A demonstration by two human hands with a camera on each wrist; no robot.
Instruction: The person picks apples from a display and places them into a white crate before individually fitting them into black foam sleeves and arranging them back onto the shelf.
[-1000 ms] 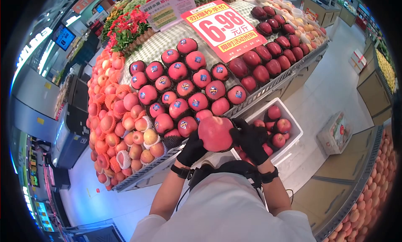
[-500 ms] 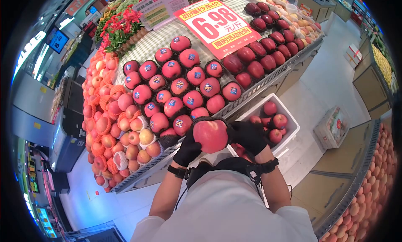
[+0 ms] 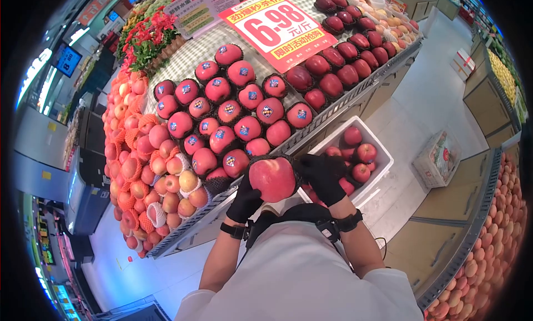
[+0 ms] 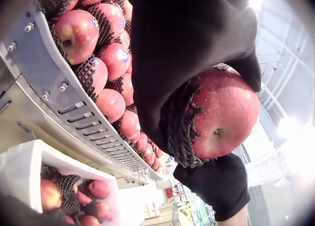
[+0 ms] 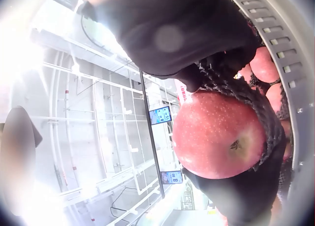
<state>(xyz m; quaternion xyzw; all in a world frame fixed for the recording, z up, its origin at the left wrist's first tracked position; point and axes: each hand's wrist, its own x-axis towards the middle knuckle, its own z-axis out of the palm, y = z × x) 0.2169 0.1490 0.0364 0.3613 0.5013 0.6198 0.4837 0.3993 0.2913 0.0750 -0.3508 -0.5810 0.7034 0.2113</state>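
Observation:
A large red apple is held in front of the waist, above the display's front edge. My left hand, in a black glove, grips it from the left side, fingers curled around it. Around one side of the apple is a black foam net, with the end of the fruit bare. On the other side my right hand, gloved in black too, pinches the net's edge, as the right wrist view shows. Rows of stickered apples in black nets lie just beyond the hands.
Below the right hand stands a white foam box with several apples. Loose apples in pink and white nets fill the left side. Darker red apples and a red price sign lie farther back. A metal rail edges the display.
The head view has shifted, so the display slides left and up in it. Both hands stay at the apple; the right hand has drawn slightly away from its side.

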